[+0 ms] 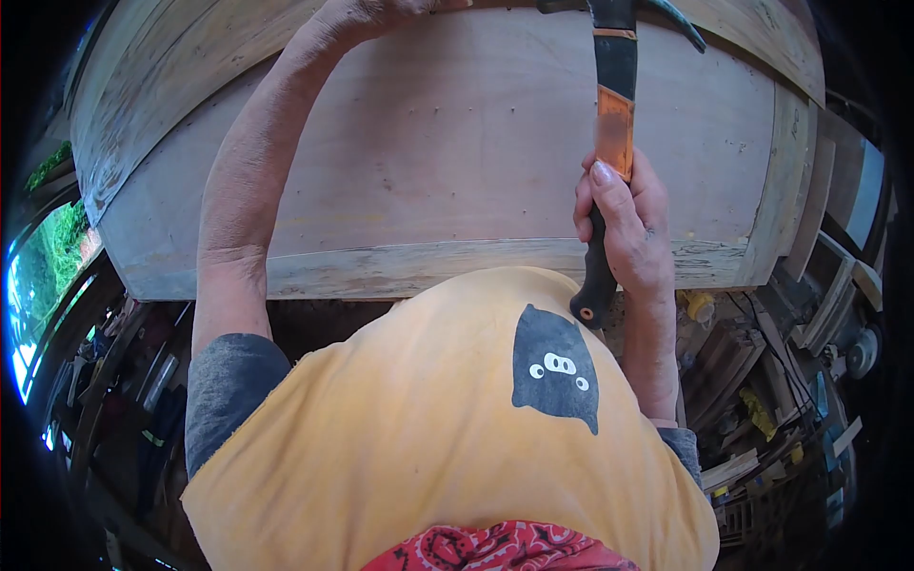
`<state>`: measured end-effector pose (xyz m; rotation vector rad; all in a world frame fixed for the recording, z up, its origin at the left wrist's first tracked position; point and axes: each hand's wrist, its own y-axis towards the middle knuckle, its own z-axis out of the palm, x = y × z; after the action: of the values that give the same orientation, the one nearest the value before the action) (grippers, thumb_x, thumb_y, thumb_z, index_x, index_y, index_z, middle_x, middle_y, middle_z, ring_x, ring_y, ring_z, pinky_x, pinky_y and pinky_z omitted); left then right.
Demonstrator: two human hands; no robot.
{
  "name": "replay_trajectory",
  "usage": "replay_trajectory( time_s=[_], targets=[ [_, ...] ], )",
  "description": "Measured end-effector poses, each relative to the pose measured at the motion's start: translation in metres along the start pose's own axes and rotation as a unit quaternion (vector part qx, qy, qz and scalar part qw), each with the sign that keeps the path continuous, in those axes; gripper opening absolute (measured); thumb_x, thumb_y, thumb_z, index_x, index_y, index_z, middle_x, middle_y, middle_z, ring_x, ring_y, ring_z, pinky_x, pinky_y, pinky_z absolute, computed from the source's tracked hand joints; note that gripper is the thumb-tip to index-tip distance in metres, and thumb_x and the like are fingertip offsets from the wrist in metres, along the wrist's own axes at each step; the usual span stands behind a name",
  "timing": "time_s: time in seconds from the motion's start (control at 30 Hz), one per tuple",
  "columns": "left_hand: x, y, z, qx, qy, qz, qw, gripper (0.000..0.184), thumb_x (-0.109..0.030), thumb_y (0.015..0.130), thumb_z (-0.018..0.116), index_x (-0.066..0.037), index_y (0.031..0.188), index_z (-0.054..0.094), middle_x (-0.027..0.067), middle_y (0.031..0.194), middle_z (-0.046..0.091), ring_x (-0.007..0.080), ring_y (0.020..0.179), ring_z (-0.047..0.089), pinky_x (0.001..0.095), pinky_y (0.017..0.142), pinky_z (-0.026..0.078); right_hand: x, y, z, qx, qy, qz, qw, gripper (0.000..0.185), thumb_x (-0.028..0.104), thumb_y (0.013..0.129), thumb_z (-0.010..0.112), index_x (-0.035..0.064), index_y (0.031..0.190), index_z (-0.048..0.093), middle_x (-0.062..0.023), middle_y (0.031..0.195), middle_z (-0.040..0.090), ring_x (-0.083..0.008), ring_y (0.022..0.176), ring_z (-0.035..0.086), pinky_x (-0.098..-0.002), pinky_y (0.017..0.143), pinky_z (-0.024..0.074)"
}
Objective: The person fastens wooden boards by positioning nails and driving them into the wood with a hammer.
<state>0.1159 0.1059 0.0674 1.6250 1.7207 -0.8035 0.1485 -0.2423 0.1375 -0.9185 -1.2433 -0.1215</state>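
Bandana point(505, 549), right hand point(633, 224) curled round hammer point(615, 71)

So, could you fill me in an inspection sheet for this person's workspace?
Surface: wooden panel framed by planks, dotted with small marks, possibly nail heads.
Job's things: claw hammer, black and orange grip, its head over the panel and partly out of view.
Clutter: wood pieces piled in disorder on the right.
Hands: right hand grips the hammer handle; left hand is at the top edge, mostly cut off, so its hold cannot be told.
Cables: thin dark line among the right-hand clutter, possibly a cable; too small to be sure.
Surroundings: greenery in daylight on the left.
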Motion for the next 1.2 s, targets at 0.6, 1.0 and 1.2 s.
replay_trajectory(
  time_s=[0.6,1.0,1.2],
  targets=[
    [0.002,0.000,0.001,0.007,0.031,0.066,0.997,0.015,-0.003,0.086,0.077,0.000,0.082,0.063,0.0088,0.072,0.054,0.0209,0.069,0.055,0.0344,0.062,0.045,0.007,0.033,0.007,0.018,-0.062,-0.048,0.997,0.032,0.032,0.110,0.046,0.0010,0.109,0.054,-0.0020,0.074,0.057,-0.0091,0.056,0.053,-0.0244,0.053,0.0438],
    [0.001,-0.005,0.003,-0.024,0.015,0.080,0.996,0.020,-0.006,0.085,0.079,-0.001,0.079,0.061,0.0093,0.070,0.051,0.0213,0.066,0.052,0.0347,0.061,0.043,0.009,0.031,0.010,-0.016,-0.052,-0.067,0.996,0.030,0.032,0.109,0.050,0.0024,0.105,0.054,-0.0012,0.071,0.057,-0.0093,0.053,0.053,-0.0245,0.050,0.0419],
    [0.005,-0.005,0.004,-0.046,0.055,0.118,0.990,0.021,-0.005,0.085,0.079,-0.001,0.076,0.060,0.0101,0.069,0.050,0.0233,0.063,0.051,0.0362,0.058,0.042,0.003,0.038,0.014,-0.027,-0.098,-0.130,0.986,0.028,0.029,0.109,0.050,0.0015,0.107,0.055,-0.0010,0.070,0.057,-0.0085,0.053,0.052,-0.0246,0.050,0.0425]
  ],
)
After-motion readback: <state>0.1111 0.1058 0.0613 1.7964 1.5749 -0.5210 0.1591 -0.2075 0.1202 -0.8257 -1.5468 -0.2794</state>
